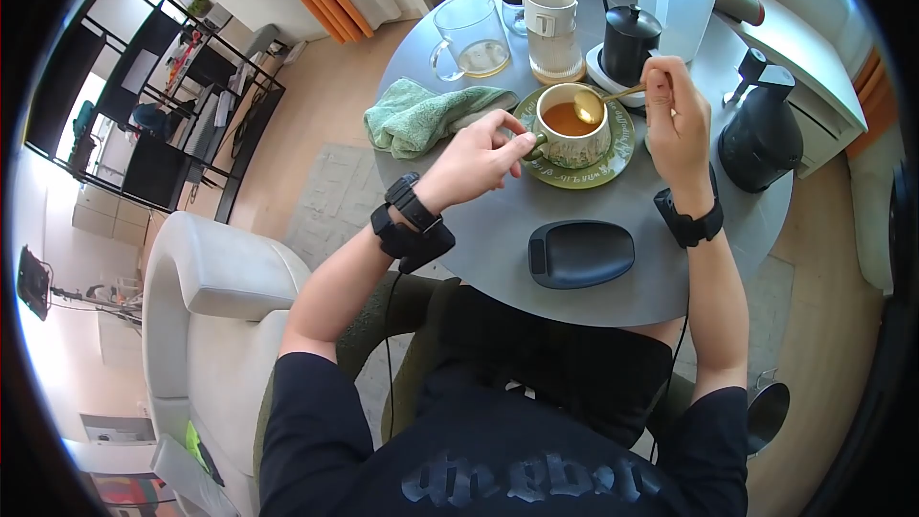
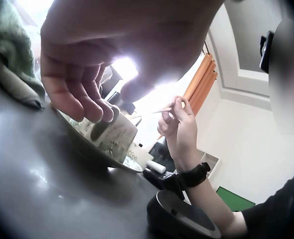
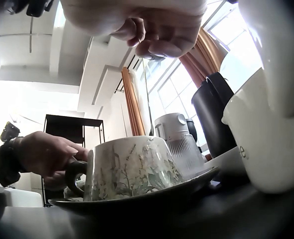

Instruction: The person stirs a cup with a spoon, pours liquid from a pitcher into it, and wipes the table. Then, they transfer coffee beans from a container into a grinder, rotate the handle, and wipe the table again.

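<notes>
A patterned teacup (image 1: 574,149) of amber liquid sits on a green saucer (image 1: 601,175). My left hand (image 1: 488,155) grips the cup's handle (image 3: 73,178) at the left side, thumb and fingers at its top. My right hand (image 1: 678,120) is raised to the right of the cup and pinches the handle end of a gold spoon (image 1: 588,106). The spoon's bowl hangs over the cup's opening. From the left wrist view, the right hand (image 2: 179,130) appears higher than the cup, with the spoon's thin handle in its fingertips.
A green towel (image 1: 412,117) lies left of the saucer. Behind stand a glass mug (image 1: 477,43), a beige cup-topped container (image 1: 552,29), a black lidded pot (image 1: 629,43) and a clear pitcher (image 1: 682,0). A black kettle (image 1: 763,139) is at right, a dark oval device (image 1: 582,254) in front.
</notes>
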Demonstrator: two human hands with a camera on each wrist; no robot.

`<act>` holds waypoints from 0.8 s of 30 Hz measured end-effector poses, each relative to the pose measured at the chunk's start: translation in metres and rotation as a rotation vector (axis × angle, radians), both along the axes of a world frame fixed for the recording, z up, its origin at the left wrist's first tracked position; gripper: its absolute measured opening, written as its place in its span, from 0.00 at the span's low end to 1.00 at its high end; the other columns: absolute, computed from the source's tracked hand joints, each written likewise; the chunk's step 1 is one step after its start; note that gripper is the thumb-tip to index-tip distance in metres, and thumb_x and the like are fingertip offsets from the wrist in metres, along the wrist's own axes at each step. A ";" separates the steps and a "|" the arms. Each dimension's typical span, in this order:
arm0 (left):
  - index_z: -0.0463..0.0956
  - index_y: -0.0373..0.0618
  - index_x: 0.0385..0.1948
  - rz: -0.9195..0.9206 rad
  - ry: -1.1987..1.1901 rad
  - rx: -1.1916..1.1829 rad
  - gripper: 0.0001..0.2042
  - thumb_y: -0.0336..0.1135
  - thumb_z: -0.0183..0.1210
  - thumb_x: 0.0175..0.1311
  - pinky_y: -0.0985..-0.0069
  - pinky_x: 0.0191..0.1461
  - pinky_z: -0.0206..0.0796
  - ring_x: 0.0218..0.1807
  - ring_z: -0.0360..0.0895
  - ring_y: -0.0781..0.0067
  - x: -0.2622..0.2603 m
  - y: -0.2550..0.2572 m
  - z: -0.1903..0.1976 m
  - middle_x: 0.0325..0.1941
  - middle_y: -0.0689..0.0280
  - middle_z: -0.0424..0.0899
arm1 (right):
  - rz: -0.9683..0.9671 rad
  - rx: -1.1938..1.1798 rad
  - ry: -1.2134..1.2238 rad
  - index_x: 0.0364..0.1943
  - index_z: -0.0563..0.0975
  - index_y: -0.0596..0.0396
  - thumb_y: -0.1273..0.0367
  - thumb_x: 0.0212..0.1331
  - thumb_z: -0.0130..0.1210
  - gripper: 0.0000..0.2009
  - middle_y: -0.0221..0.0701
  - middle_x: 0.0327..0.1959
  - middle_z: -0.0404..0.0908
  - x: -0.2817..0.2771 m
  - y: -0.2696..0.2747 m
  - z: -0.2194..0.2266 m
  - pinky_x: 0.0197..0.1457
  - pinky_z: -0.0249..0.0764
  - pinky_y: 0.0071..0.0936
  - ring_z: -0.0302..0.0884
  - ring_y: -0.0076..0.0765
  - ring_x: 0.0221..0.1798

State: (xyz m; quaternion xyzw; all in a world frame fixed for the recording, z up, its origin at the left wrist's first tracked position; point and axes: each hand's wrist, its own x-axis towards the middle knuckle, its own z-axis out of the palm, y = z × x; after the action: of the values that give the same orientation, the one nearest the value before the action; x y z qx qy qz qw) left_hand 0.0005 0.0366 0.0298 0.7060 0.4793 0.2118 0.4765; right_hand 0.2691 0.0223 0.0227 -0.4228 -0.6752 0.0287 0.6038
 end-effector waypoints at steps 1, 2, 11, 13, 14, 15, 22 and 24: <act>0.72 0.39 0.51 0.001 -0.019 -0.057 0.17 0.45 0.55 0.75 0.84 0.27 0.68 0.23 0.75 0.83 0.001 0.000 -0.001 0.27 0.66 0.82 | 0.001 0.013 0.031 0.41 0.73 0.58 0.73 0.74 0.50 0.03 0.31 0.27 0.74 0.000 -0.001 -0.001 0.32 0.65 0.23 0.66 0.26 0.27; 0.72 0.38 0.51 0.003 -0.040 -0.114 0.18 0.46 0.54 0.76 0.84 0.26 0.68 0.22 0.76 0.83 0.002 0.000 -0.002 0.27 0.66 0.83 | 0.002 0.026 0.059 0.41 0.73 0.58 0.73 0.74 0.50 0.03 0.31 0.27 0.74 -0.001 -0.002 0.000 0.32 0.65 0.23 0.66 0.26 0.27; 0.74 0.45 0.45 -0.002 -0.032 -0.581 0.24 0.57 0.40 0.79 0.81 0.23 0.72 0.18 0.79 0.77 0.009 0.020 0.005 0.22 0.66 0.83 | -0.004 0.021 0.082 0.42 0.74 0.58 0.73 0.74 0.50 0.03 0.30 0.28 0.75 -0.001 -0.002 -0.001 0.32 0.65 0.21 0.66 0.25 0.27; 0.74 0.45 0.45 0.012 -0.057 -0.635 0.26 0.58 0.36 0.80 0.81 0.23 0.72 0.19 0.79 0.77 0.007 0.024 -0.001 0.22 0.66 0.82 | -0.023 0.066 0.107 0.42 0.74 0.58 0.73 0.75 0.50 0.04 0.31 0.28 0.75 0.000 -0.002 -0.002 0.31 0.65 0.21 0.67 0.24 0.27; 0.74 0.45 0.44 0.012 -0.067 -0.641 0.26 0.59 0.35 0.80 0.81 0.23 0.72 0.19 0.79 0.77 0.007 0.026 -0.003 0.22 0.66 0.82 | -0.035 0.110 0.132 0.42 0.74 0.58 0.72 0.75 0.50 0.04 0.31 0.28 0.76 0.000 -0.003 -0.003 0.31 0.65 0.21 0.68 0.24 0.27; 0.74 0.45 0.44 0.014 -0.077 -0.648 0.27 0.59 0.34 0.80 0.81 0.23 0.72 0.19 0.79 0.76 0.007 0.025 -0.002 0.21 0.66 0.82 | -0.045 0.152 0.157 0.43 0.74 0.58 0.72 0.75 0.50 0.04 0.31 0.29 0.76 0.000 -0.003 -0.003 0.31 0.65 0.21 0.68 0.24 0.27; 0.71 0.49 0.35 -0.011 -0.115 -0.700 0.26 0.61 0.33 0.80 0.80 0.23 0.71 0.19 0.79 0.77 0.018 0.013 0.003 0.20 0.67 0.81 | -0.061 0.126 0.146 0.42 0.74 0.58 0.72 0.75 0.49 0.05 0.32 0.28 0.77 0.000 -0.003 -0.004 0.30 0.66 0.21 0.70 0.25 0.26; 0.67 0.51 0.29 0.031 -0.196 -0.629 0.25 0.61 0.40 0.79 0.80 0.21 0.68 0.15 0.73 0.78 0.021 0.010 -0.003 0.15 0.71 0.73 | -0.036 0.034 0.112 0.42 0.74 0.59 0.72 0.75 0.49 0.05 0.32 0.28 0.77 0.001 -0.001 -0.002 0.31 0.66 0.21 0.70 0.24 0.26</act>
State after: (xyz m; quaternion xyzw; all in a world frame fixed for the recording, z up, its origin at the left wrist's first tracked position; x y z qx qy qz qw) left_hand 0.0210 0.0464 0.0270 0.4931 0.4836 0.1276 0.7118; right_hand 0.2702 0.0215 0.0203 -0.4223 -0.6329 0.0302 0.6482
